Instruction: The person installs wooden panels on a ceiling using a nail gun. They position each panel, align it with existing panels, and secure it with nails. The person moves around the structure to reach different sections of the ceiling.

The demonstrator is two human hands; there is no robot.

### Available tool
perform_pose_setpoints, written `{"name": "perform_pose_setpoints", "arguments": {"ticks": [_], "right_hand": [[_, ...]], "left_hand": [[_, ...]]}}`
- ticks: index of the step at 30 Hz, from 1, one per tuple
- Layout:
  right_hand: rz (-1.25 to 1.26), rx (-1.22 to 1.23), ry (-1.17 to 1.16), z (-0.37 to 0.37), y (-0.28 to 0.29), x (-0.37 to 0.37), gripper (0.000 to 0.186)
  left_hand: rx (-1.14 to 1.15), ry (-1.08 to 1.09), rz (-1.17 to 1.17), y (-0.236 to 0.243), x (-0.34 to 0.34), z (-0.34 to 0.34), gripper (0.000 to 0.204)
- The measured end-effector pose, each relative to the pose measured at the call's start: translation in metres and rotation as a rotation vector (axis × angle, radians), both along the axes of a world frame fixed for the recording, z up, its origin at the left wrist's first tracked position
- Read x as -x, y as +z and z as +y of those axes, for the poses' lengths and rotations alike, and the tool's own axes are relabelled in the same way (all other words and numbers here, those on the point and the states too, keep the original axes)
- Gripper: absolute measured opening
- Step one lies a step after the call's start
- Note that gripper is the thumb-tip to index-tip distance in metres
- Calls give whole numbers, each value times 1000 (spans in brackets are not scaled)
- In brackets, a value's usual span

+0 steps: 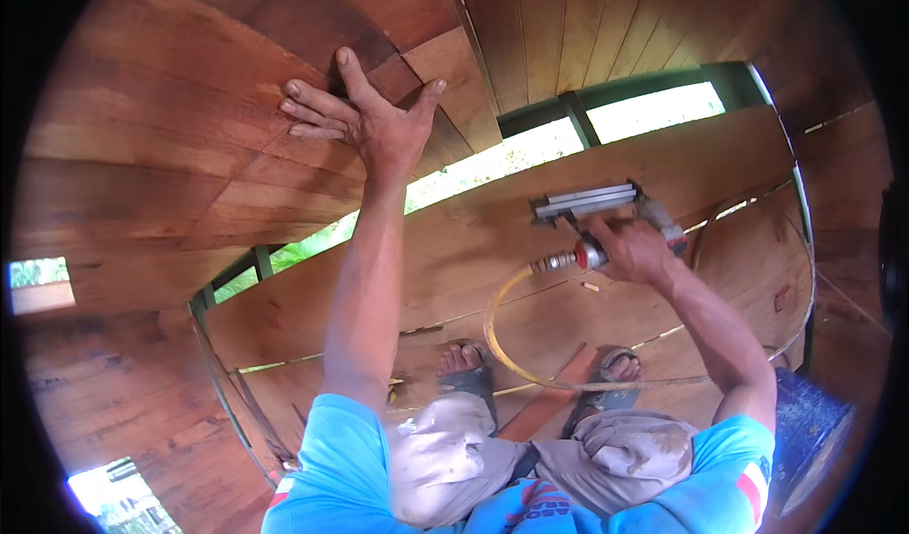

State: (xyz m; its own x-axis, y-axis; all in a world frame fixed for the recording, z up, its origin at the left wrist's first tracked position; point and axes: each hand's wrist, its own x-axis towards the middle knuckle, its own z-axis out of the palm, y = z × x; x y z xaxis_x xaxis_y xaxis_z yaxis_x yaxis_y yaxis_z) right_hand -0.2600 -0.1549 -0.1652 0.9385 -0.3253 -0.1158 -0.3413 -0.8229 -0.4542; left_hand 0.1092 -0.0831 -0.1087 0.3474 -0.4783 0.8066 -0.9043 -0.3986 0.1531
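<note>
My left hand is raised with its fingers spread, lying against the reddish-brown wood boards of the wall. A smaller, lighter board piece is set just right of its thumb. Lower and to the right, my right hand wraps round the handle of a pneumatic nail gun with a long silver magazine. The gun is held above the wooden platform, apart from the wall. From a metal coupling on its handle, a yellow air hose curves down past my feet.
My sandalled feet stand on wide planks with narrow gaps between them. Between the feet lies a reddish board. A blue container is at the lower right. Bright openings show between the wall and the platform's far edge.
</note>
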Motion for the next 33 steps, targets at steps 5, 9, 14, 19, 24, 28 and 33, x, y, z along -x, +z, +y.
{"name": "perform_pose_setpoints", "arguments": {"ticks": [5, 9, 14, 19, 24, 28, 33], "right_hand": [[23, -21, 26, 7, -31, 30, 56], [13, 34, 18, 16, -38, 31, 58], [111, 73, -28, 36, -48, 28, 61], [-101, 144, -78, 55, -42, 38, 61], [-32, -330, -680, 102, -50, 73, 47], [-26, -1111, -1236, 129, -73, 85, 44], [-506, -1573, -1405, 131, -103, 66, 30]], "left_hand": [[4, -6, 35, 1, -3, -5, 127], [6, -14, 57, 0, -1, -4, 125], [33, -38, 21, 1, -2, -5, 122], [23, -48, 66, 3, -1, -5, 120], [23, -42, 75, 1, -1, -4, 116], [37, -36, 10, 3, -1, -5, 118], [-2, 18, 99, 9, 9, -3, 127]]}}
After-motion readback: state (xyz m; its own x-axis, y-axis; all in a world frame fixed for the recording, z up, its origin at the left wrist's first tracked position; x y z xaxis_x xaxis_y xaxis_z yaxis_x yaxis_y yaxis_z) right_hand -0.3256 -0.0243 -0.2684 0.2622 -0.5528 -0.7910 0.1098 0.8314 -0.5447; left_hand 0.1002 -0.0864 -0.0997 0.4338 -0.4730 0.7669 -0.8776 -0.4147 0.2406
